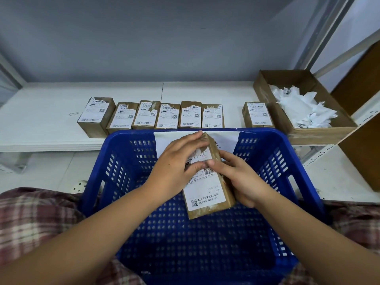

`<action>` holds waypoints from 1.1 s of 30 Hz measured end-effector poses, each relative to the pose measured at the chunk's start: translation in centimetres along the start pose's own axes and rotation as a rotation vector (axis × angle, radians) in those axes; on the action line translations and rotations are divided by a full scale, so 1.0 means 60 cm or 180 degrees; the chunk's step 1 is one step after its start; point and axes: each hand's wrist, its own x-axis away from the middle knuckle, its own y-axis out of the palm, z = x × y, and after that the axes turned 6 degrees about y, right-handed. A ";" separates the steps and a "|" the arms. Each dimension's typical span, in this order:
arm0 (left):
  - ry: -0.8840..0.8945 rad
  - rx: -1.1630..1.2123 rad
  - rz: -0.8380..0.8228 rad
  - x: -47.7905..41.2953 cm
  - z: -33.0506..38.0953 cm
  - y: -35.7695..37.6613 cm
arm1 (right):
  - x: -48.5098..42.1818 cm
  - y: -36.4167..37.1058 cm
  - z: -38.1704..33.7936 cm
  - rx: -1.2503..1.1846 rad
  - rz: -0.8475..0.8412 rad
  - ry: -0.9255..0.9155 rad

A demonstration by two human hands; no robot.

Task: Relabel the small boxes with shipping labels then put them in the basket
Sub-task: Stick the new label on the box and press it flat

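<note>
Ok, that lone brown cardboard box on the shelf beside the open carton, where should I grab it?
Probably by its short ends, from above. The lone brown cardboard box lies flat, label up, its right side seemingly tight against the open carton, leaving fingers no room there.

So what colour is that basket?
The basket is blue; the head view shows it best.
</note>
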 end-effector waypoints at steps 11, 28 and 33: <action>0.0203 -0.0143 0.0024 -0.002 -0.003 0.005 | 0.000 -0.004 0.002 -0.0014 -0.0020 -0.0033; -0.0024 0.0057 -0.0487 0.000 -0.014 0.016 | -0.003 -0.009 0.028 -0.0076 0.0089 0.0251; 0.0055 0.0098 -0.0342 0.004 -0.017 0.024 | -0.003 -0.008 0.027 -0.0044 0.0104 0.0255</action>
